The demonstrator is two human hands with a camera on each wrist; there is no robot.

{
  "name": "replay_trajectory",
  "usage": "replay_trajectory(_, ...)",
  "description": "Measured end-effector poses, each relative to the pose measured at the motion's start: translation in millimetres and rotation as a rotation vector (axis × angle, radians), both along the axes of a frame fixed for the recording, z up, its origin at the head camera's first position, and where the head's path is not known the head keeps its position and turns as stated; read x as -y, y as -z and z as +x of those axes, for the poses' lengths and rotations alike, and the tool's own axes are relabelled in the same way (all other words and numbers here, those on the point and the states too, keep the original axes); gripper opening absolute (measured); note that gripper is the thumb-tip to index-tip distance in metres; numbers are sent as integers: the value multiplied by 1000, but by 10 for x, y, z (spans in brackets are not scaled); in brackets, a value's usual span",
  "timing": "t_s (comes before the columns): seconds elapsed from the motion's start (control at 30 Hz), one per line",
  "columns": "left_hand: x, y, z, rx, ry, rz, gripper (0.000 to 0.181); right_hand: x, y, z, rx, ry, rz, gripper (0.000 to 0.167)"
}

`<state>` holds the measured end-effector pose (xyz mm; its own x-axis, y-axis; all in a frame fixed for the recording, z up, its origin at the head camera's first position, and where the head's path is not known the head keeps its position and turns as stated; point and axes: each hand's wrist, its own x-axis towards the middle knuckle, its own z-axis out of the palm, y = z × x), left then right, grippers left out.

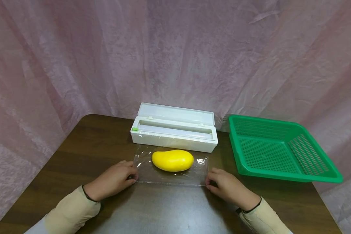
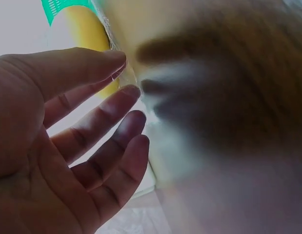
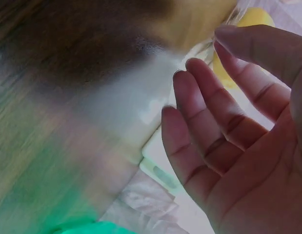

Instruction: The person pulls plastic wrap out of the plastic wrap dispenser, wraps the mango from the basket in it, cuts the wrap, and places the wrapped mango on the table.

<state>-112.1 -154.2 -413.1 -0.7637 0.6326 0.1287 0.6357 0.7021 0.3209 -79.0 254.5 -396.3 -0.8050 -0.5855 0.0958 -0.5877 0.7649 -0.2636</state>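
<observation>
Pink drapery [image 1: 175, 58] backs the tabletop [image 1: 61, 156]; green basket [image 1: 280, 175] overhangs its right edge; my left hand [image 1: 115, 179] and right hand [image 1: 229, 187] pinch film [image 1: 155, 177].

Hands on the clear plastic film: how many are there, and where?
2. The left hand pinches the film near its front left corner; the right hand pinches it near its front right corner. No other hand is in view.
</observation>
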Motion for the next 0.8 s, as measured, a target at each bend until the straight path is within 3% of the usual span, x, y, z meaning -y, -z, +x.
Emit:
replay_trajectory(0.17, 3, -41, 2, -5, 0, 32, 17, 7, -45, 34, -60, 23, -9, 19)
replay_trajectory(0.4, 25, -62, -51, 16, -47, 41, 12, 10, -73, 26, -68, 102, -13, 17)
replay_trajectory(0.6, -4, -118, -100, -19, -75, 66, 11, -3, -85, -24, -87, 119, -33, 16)
replay_trajectory(0.8, -50, -186, -159, -8, -107, 99, 8, -21, -103, -90, -105, 148, -73, 16)
